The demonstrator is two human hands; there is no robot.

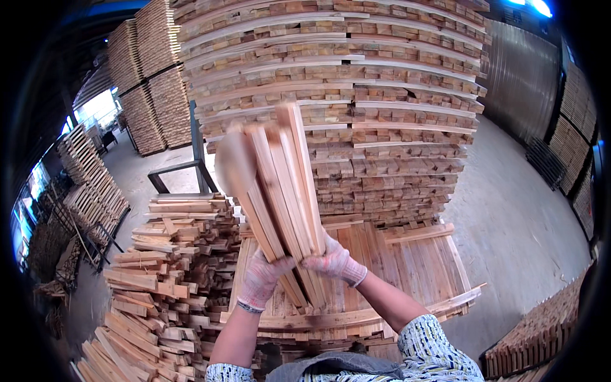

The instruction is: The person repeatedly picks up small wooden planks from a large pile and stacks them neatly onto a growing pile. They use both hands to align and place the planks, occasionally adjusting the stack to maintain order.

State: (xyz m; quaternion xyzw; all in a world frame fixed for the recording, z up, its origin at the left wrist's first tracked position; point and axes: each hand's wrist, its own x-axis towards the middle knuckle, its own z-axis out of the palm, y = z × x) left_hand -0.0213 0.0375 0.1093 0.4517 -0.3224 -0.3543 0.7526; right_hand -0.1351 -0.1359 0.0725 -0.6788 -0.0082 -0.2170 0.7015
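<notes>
A bundle of several long wooden strips point(284, 191) stands tilted up between my two gloved hands, its far ends blurred by motion. My left hand point(263, 278), in a pinkish-white knit glove, grips the bundle's left side near its lower end. On the right side my right hand point(336, 260), gloved alike, is closed round the strips. Beneath them lies a low layer of wooden boards point(414, 261) set side by side, with a cross strip point(356, 317) along its near edge.
A tall stack of timber point(382, 127) rises straight ahead behind the low layer. To the left is a loose pile of wood pieces point(146, 286), with a dark metal frame point(184, 169) behind it. Another stack point(534, 331) stands at the lower right, beside concrete floor point(509, 210).
</notes>
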